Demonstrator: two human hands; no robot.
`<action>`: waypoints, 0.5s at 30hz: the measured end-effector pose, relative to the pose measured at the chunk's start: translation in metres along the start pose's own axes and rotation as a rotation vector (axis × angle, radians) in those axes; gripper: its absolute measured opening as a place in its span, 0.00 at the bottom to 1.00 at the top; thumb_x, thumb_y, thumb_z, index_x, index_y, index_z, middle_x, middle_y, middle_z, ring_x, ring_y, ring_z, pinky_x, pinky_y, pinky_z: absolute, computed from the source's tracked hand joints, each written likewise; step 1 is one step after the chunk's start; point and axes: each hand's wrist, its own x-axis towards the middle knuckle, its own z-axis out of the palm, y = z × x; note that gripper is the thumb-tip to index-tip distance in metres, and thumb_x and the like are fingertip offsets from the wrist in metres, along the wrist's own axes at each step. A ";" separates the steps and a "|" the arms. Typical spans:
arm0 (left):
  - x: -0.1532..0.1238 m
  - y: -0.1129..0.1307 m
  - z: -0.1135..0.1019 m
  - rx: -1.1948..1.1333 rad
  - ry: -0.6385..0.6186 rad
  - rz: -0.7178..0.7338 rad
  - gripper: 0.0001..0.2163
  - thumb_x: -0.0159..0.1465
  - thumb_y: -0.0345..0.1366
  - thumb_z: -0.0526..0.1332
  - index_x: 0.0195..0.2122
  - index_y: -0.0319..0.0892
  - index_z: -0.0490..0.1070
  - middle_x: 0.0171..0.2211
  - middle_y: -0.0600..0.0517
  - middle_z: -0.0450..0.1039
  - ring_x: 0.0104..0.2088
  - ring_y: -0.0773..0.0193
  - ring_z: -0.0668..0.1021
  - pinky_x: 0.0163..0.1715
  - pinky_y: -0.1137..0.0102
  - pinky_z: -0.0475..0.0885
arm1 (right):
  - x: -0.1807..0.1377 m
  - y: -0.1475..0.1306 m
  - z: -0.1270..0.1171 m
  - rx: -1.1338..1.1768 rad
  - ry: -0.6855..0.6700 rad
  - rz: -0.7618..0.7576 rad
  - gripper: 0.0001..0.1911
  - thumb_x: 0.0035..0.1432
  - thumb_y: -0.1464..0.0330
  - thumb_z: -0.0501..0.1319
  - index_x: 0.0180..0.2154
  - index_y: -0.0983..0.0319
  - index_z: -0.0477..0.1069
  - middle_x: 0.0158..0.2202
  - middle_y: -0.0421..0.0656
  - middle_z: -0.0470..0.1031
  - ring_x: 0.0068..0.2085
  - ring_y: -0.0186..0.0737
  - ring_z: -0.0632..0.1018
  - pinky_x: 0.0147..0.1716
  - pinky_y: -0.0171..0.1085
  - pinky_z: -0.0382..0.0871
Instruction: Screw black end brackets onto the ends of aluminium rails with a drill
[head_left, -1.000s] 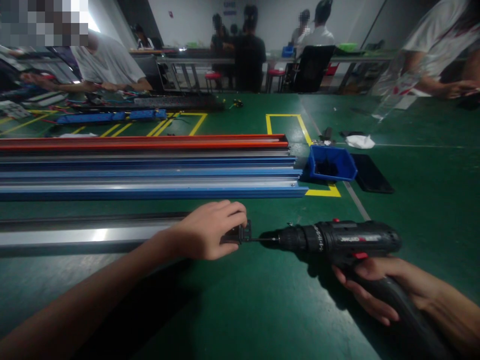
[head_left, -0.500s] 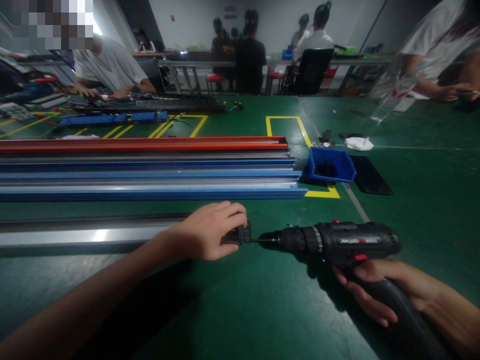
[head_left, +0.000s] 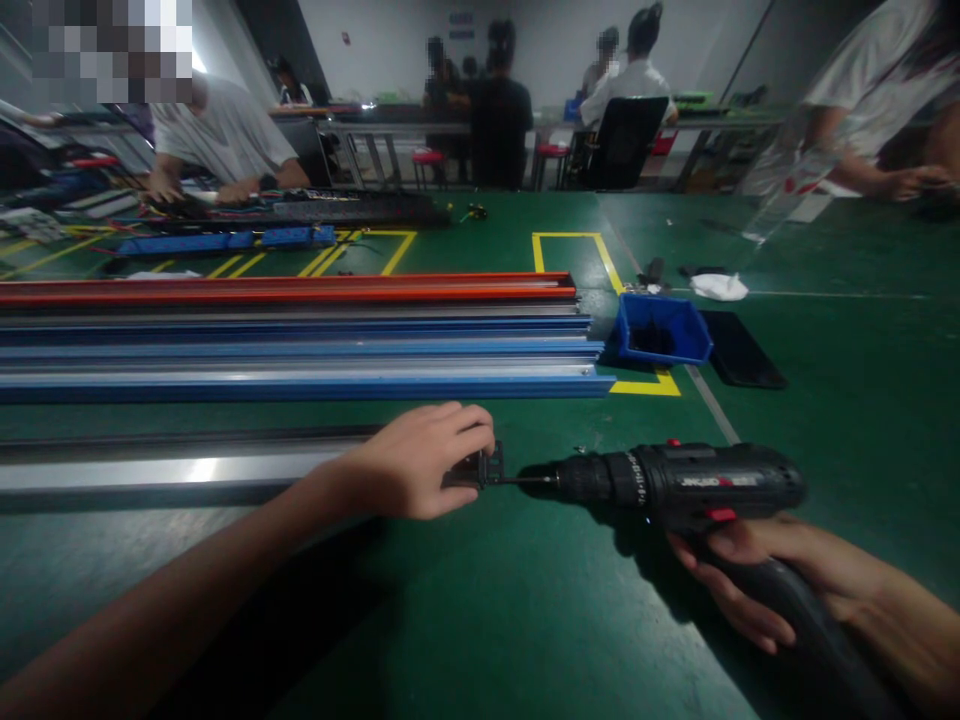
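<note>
Green desk (head_left: 510,620): the left grip (head_left: 420,472) pins the rail (head_left: 172,472) at its right end — the drill (head_left: 690,485), clenched in the right grip (head_left: 750,590), points leftward along the rail's long axis.

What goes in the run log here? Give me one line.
left hand: grips grey rail end | right hand: holds drill | bit: at black end piece | nearby: blue bin, stacked rails

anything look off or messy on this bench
Nothing serious. The drill points straight at the black end piece on the grey rail. Only a crumpled white cloth and a small loose part lie on the table.
</note>
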 end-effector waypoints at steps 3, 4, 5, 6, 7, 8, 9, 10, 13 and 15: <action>0.000 0.000 0.000 0.001 0.001 0.001 0.16 0.64 0.44 0.64 0.50 0.46 0.68 0.56 0.47 0.67 0.49 0.54 0.73 0.50 0.60 0.68 | -0.001 0.000 0.001 -0.004 0.005 0.002 0.13 0.59 0.64 0.67 0.41 0.66 0.81 0.26 0.42 0.76 0.16 0.31 0.75 0.21 0.32 0.77; 0.000 0.000 0.000 0.002 0.000 0.001 0.16 0.64 0.44 0.64 0.50 0.46 0.68 0.56 0.47 0.67 0.49 0.54 0.73 0.50 0.60 0.68 | -0.001 -0.001 0.001 -0.003 0.004 0.003 0.13 0.58 0.64 0.67 0.41 0.66 0.81 0.26 0.42 0.76 0.16 0.31 0.75 0.21 0.32 0.76; 0.000 0.000 -0.001 0.002 -0.003 0.001 0.16 0.64 0.44 0.64 0.50 0.46 0.68 0.56 0.47 0.67 0.50 0.54 0.73 0.50 0.60 0.68 | -0.001 -0.001 0.001 -0.002 0.004 0.006 0.13 0.58 0.64 0.67 0.41 0.66 0.81 0.26 0.42 0.76 0.16 0.31 0.75 0.21 0.32 0.76; 0.000 0.000 -0.001 0.002 -0.005 -0.001 0.16 0.64 0.44 0.64 0.50 0.46 0.68 0.56 0.47 0.67 0.50 0.53 0.73 0.50 0.59 0.68 | -0.001 -0.001 0.001 0.000 0.005 0.008 0.12 0.58 0.64 0.67 0.40 0.66 0.81 0.27 0.42 0.76 0.17 0.31 0.75 0.21 0.32 0.76; 0.000 0.001 -0.001 0.002 -0.007 -0.004 0.16 0.64 0.44 0.64 0.50 0.46 0.68 0.56 0.47 0.67 0.50 0.53 0.73 0.50 0.59 0.68 | -0.002 0.000 0.000 0.003 0.010 0.013 0.12 0.58 0.64 0.68 0.40 0.66 0.81 0.27 0.42 0.76 0.17 0.31 0.75 0.21 0.32 0.76; 0.000 0.001 -0.001 0.002 -0.009 -0.008 0.16 0.64 0.44 0.64 0.50 0.46 0.68 0.56 0.47 0.67 0.50 0.53 0.73 0.50 0.59 0.68 | -0.002 0.000 0.000 0.005 0.018 0.016 0.12 0.58 0.64 0.67 0.40 0.66 0.81 0.27 0.42 0.76 0.17 0.31 0.75 0.21 0.32 0.76; 0.000 0.001 -0.002 0.002 -0.011 -0.011 0.16 0.64 0.44 0.64 0.50 0.47 0.68 0.56 0.48 0.67 0.50 0.53 0.73 0.51 0.59 0.68 | -0.002 0.000 0.000 0.007 0.022 0.019 0.12 0.58 0.64 0.67 0.40 0.66 0.81 0.26 0.42 0.76 0.17 0.32 0.75 0.21 0.32 0.76; 0.000 0.001 -0.002 0.002 -0.012 -0.014 0.16 0.64 0.44 0.64 0.50 0.47 0.68 0.56 0.48 0.67 0.50 0.53 0.73 0.51 0.59 0.68 | -0.002 0.000 -0.001 0.009 0.024 0.020 0.13 0.58 0.64 0.67 0.40 0.66 0.81 0.26 0.42 0.75 0.17 0.32 0.75 0.21 0.33 0.76; 0.000 0.001 -0.002 -0.001 -0.019 -0.018 0.16 0.64 0.44 0.64 0.50 0.47 0.67 0.56 0.48 0.67 0.50 0.53 0.73 0.51 0.58 0.68 | -0.001 -0.001 0.000 0.012 0.014 0.017 0.13 0.58 0.63 0.67 0.41 0.66 0.81 0.26 0.41 0.76 0.16 0.31 0.75 0.21 0.33 0.76; 0.000 0.001 -0.002 -0.004 -0.022 -0.018 0.16 0.64 0.44 0.64 0.50 0.47 0.67 0.56 0.48 0.67 0.50 0.53 0.73 0.51 0.58 0.67 | -0.001 -0.001 0.002 0.003 0.013 0.011 0.14 0.58 0.63 0.67 0.42 0.65 0.81 0.28 0.43 0.77 0.16 0.31 0.75 0.20 0.32 0.76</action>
